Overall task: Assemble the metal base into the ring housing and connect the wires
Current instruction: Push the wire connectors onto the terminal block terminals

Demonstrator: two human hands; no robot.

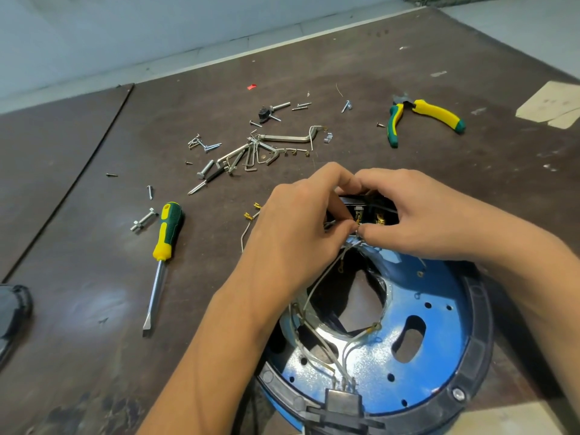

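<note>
Your left hand (pixel 301 224) and right hand (pixel 420 215) meet over the far edge of the ring (pixel 481 334). The fingers of both are curled, and their thumb and forefinger tips nearly touch. Both hands pinch the end of one of the white wires (pixel 310 293), just near of the black terminal block (pixel 376 211) with brass tabs on the ring's far rim.

The ring lies on the table (pixel 78 246), near and to the right, with the blue base (pixel 439 309) seated inside it. Most of both lies nearer than your hands. Your left forearm crosses the ring's left side and your right wrist lies over its right side. The wires run from your fingertips back across the base's central opening to a black connector (pixel 342 400) at the near rim.

Just left of your left hand, a loose wire with brass terminals (pixel 251 215) lies on the table. Farther left is the screwdriver (pixel 164 243), its tip pointing towards you, with a bolt (pixel 143 219) beside its handle. Hex keys (pixel 251 153) and scattered screws lie beyond your hands. The pliers (pixel 423 117) lie far right with the handles spread.
</note>
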